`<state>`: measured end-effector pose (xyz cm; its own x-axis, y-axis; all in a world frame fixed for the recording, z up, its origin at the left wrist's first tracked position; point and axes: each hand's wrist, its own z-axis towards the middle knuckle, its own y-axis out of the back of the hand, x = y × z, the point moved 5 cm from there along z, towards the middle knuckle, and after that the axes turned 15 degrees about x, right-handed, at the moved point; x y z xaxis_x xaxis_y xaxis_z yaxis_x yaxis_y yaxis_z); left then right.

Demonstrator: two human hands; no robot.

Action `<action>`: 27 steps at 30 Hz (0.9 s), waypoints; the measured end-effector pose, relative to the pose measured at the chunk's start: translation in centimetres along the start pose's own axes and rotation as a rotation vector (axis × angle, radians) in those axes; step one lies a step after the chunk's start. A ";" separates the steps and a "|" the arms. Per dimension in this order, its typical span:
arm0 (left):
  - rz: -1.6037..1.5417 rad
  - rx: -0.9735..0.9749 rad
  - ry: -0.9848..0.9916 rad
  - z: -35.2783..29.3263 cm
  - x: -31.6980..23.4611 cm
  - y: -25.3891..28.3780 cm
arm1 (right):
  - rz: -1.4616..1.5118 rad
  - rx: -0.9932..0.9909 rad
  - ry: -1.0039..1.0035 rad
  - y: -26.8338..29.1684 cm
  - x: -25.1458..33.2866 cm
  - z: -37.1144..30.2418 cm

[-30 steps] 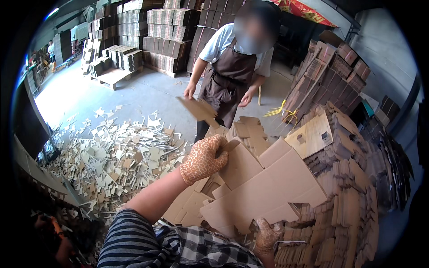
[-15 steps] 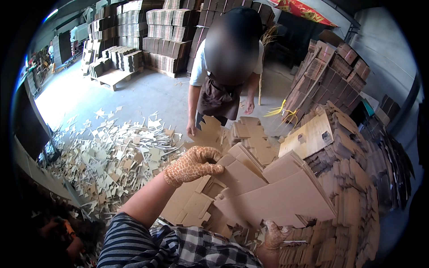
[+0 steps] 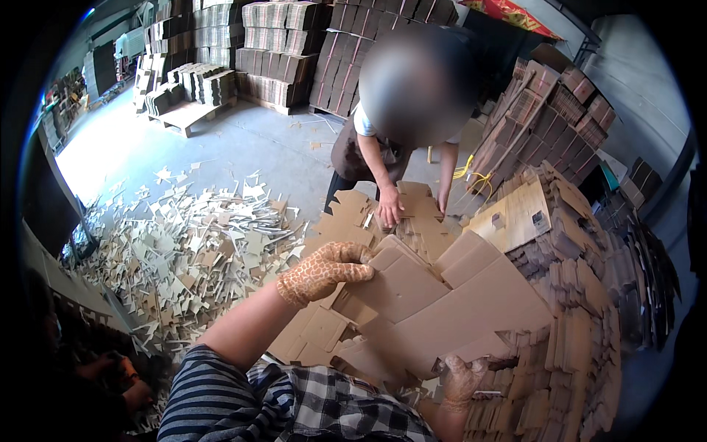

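Observation:
My left hand (image 3: 328, 274), in an orange-and-white patterned glove, pinches the upper left edge of some die-cut cardboard box blanks (image 3: 449, 324). Thumb and fingers are closed over that edge. At the lower edge of the same blanks is my gloved right hand (image 3: 462, 377), its fingers curled against the cardboard and partly hidden. The blanks tilt over a pile of other flat brown blanks (image 3: 311, 333). Across from me, a person in a dark apron bends forward, one hand (image 3: 389, 206) on another stack of blanks (image 3: 420, 221) and the other at its right side.
Cardboard scraps (image 3: 213, 250) heap on the floor at the left. Long stacks of blanks (image 3: 567, 339) line my right, with a wooden board (image 3: 508, 221) lying on them. Bundled cardboard stands on pallets (image 3: 188, 118) at the back. Another person's hands (image 3: 121, 376) show at the lower left.
The blanks in my hands have swung to a flatter, more face-on angle. My left hand has shifted slightly right. The person opposite has leaned in and brought both hands onto the stack.

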<state>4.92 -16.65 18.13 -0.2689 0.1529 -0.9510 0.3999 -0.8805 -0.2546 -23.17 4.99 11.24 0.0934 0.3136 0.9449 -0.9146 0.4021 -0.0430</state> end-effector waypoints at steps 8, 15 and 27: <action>-0.542 -0.007 -0.055 1.8 3.8 -0.5 | 0.211 -0.001 -0.201 0.5 -2.8 0.0; -0.589 -0.010 -0.037 2.8 4.7 -1.0 | 0.113 -0.124 -0.213 0.3 -2.4 -0.1; 0.729 0.074 -0.472 1.9 -3.7 -4.2 | -0.700 0.126 0.509 1.6 5.6 1.1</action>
<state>2.54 -14.35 23.08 -0.3092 -0.6477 -0.6963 0.5604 -0.7156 0.4169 -24.52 6.38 16.81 0.7865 0.3884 0.4801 -0.6155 0.5571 0.5575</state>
